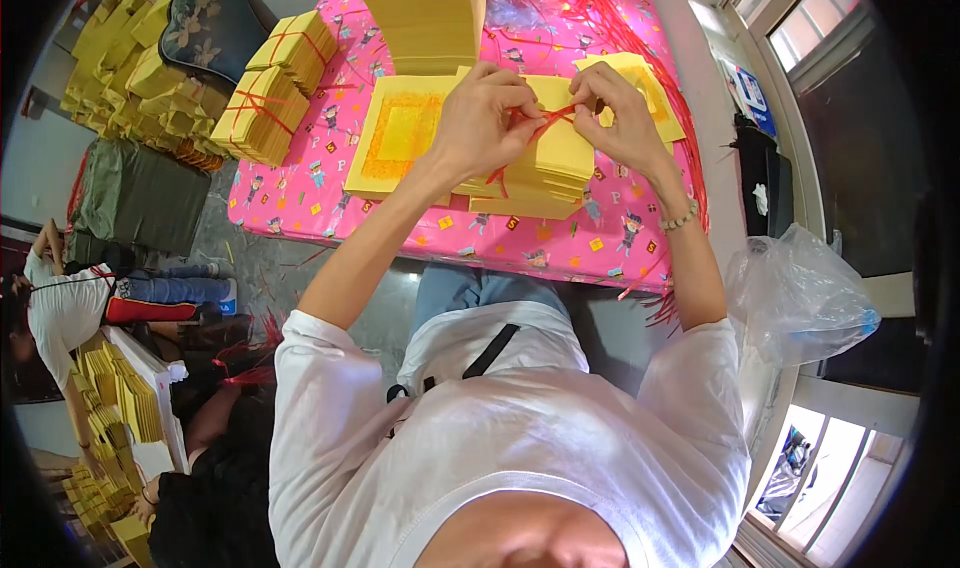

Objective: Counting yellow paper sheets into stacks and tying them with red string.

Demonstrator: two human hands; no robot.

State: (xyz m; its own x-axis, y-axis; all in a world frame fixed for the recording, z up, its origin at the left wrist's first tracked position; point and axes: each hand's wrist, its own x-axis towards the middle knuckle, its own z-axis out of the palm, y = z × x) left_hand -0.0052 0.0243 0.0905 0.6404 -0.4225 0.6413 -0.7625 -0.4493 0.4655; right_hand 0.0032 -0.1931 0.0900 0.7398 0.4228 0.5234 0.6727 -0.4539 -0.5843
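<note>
Both of my hands are over a stack of yellow paper [560,178] on the table. A red plastic string [562,114] runs between them above the stack, and a strand of it hangs at the stack's front. My left hand [487,118] is closed, pinching the string at its fingertips. From the other side, my right hand [622,118] pinches the string with bent fingers. Beside the stack on the left lies yellow paper with an orange printed square [405,133]. Yellow sheets with an orange print [655,93] lie partly behind my right hand.
A pink patterned cloth [400,223] covers the table. Tied yellow bundles [262,118] stand at its left; a tall yellow stack [425,18] rises behind. Loose red strings [640,23] trail along the right edge. Plastic bag [800,293] at right; other people [75,308] at lower left.
</note>
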